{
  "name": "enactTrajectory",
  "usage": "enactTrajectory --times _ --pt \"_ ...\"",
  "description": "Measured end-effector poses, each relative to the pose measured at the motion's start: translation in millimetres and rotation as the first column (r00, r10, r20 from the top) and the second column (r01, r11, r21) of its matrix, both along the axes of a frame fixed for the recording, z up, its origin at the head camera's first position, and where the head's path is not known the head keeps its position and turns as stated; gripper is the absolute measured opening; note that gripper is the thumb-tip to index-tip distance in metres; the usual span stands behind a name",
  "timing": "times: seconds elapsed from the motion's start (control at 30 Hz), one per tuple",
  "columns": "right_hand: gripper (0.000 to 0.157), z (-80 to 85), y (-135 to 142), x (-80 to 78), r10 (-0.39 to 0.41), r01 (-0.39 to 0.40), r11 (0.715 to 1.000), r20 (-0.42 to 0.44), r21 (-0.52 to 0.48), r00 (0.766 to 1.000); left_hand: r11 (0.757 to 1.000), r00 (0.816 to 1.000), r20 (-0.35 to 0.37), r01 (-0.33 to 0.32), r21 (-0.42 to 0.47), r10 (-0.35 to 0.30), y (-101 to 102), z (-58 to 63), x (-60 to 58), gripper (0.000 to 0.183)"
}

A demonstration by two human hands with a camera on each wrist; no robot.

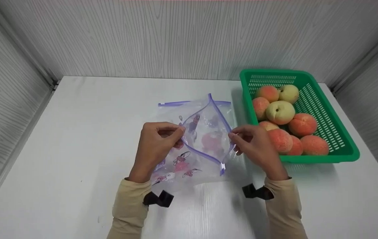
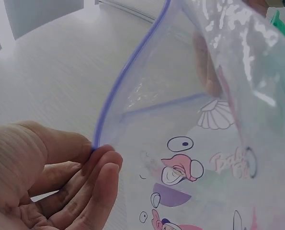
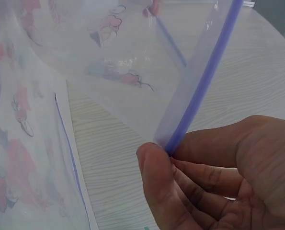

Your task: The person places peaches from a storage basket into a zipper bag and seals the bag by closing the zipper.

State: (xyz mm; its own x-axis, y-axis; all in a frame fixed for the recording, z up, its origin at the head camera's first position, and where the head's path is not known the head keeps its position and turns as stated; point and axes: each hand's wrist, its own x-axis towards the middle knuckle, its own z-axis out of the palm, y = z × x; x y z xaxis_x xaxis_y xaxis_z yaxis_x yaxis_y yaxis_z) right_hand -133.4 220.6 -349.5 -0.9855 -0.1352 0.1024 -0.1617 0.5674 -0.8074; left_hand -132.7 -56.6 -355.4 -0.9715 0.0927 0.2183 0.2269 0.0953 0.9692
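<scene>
A clear zip bag [image 1: 208, 132] with a purple zip edge and pink cartoon prints is held up with its mouth spread wide. My left hand [image 1: 157, 144] pinches one side of the zip edge between thumb and fingers; the left wrist view shows this purple rim [image 2: 114, 96] at the fingertips. On the opposite side, my right hand [image 1: 253, 144] pinches the other rim [image 3: 199, 96]. A white slider [image 1: 222, 166] sits at the near corner of the mouth. Beneath lies another printed zip bag [image 1: 175, 103], flat on the table and partly covered.
To the right stands a green plastic basket [image 1: 349, 146] holding several peaches [image 1: 280, 112]. The white table [image 1: 86, 132] meets a grey wood-grain panel [image 1: 175, 39] at the back, with side panels at left and right.
</scene>
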Motion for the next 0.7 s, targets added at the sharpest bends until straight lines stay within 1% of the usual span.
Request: enactTrajectory --times 0.07,0.1,0.13,0.2,0.23,0.27,0.3,0.33,0.4,0.43,0.47,0.5,0.57,0.63,0.7 --pt "0.020 6.1 3 4.3 -0.048 0.052 0.998 -0.092 0.047 0.995 1.000 1.000 -0.010 -0.012 0.009 0.012 2 -1.3 -0.8 0.011" --pt "0.021 9.7 6 6.9 -0.089 0.099 0.993 -0.152 0.061 0.984 1.000 1.000 -0.011 -0.014 0.013 0.014 3 -1.7 -1.0 0.011" --pt "0.022 13.3 11 9.9 -0.132 0.147 0.987 -0.210 0.057 0.969 1.000 1.000 -0.012 -0.015 0.014 0.015 3 -2.1 -1.2 0.010" --pt "0.026 19.8 24 16.2 -0.231 0.255 0.966 -0.305 0.043 0.924 1.000 1.000 -0.011 -0.013 0.014 0.013 4 -2.3 -1.5 0.011" --pt "0.030 22.3 31 19.5 -0.273 0.301 0.953 -0.332 0.033 0.903 1.000 1.000 -0.008 -0.011 0.014 0.011 4 -2.3 -1.5 0.011" --pt "0.035 23.6 39 21.3 -0.309 0.340 0.940 -0.345 0.034 0.886 1.000 1.000 -0.005 -0.010 0.014 0.010 5 -1.9 -1.4 0.011" --pt "0.040 24.7 46 22.7 -0.334 0.367 0.929 -0.334 0.040 0.881 1.000 1.000 -0.003 -0.010 0.014 0.010 5 -1.6 -1.2 0.011" --pt "0.047 25.2 54 23.9 -0.343 0.379 0.923 -0.308 0.065 0.887 1.000 1.000 -0.001 -0.010 0.013 0.010 5 -1.6 -1.2 0.011" --pt "0.061 25.2 68 25.5 -0.338 0.381 0.911 -0.245 0.156 0.909 1.000 1.000 0.005 -0.008 0.016 0.008 5 -1.3 -0.9 0.011" --pt "0.067 24.5 73 25.8 -0.320 0.362 0.910 -0.211 0.203 0.923 1.000 1.000 0.007 -0.008 0.019 0.008 5 -1.4 -0.8 0.011" --pt "0.069 23.6 78 25.3 -0.291 0.327 0.914 -0.174 0.239 0.941 1.000 1.000 0.008 -0.008 0.024 0.008 6 -1.5 -0.7 0.011" --pt "0.071 22.9 82 25.0 -0.257 0.286 0.921 -0.139 0.264 0.956 1.000 1.000 0.006 -0.007 0.027 0.006 6 -1.6 -0.8 0.011" --pt "0.072 21.0 86 24.0 -0.197 0.214 0.930 -0.087 0.300 0.977 0.999 1.000 0.001 -0.007 0.031 0.007 5 -2.3 -1.3 0.010" --pt "0.069 19.7 88 22.9 -0.152 0.158 0.933 -0.044 0.324 0.987 0.999 1.000 -0.003 -0.005 0.037 0.005 5 -2.3 -1.5 0.010" --pt "0.067 19.3 88 22.6 -0.129 0.123 0.931 -0.006 0.345 0.992 0.999 1.000 -0.004 -0.004 0.039 0.004 4 -2.3 -2.0 0.010"
